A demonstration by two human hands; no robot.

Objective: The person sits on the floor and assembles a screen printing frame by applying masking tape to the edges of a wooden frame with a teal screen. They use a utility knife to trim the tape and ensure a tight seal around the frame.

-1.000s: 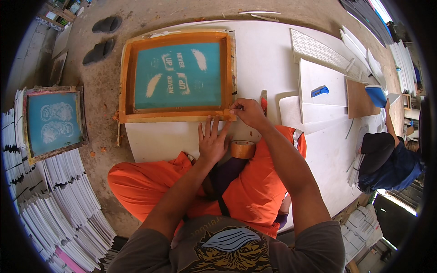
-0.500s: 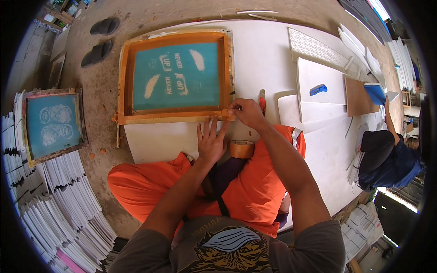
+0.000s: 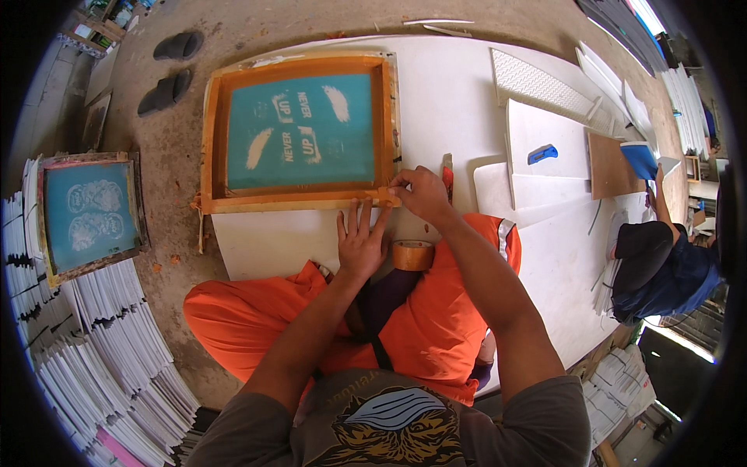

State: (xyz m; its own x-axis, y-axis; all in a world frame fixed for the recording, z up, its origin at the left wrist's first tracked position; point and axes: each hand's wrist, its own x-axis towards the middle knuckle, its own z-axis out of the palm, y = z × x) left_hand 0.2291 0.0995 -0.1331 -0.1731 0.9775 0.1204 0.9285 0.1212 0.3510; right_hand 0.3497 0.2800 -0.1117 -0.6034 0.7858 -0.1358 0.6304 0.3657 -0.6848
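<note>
A wooden screen-printing frame with teal mesh lies flat on a white board in front of me. My left hand rests flat, fingers spread, on the board just below the frame's near rail. My right hand pinches brown tape at the frame's near right corner. A roll of brown tape sits beside my left hand, by my orange trousers. A red-handled cutter lies just right of my right hand.
A second teal screen lies at left on the concrete floor, above stacks of white sheets. White panels and a blue-handled tool lie at right. Another person in dark blue crouches far right. Two dark sandals lie top left.
My right hand has slid slightly along the near rail at the frame's corner; my left hand stays flat on the board. The view shifted a little.
</note>
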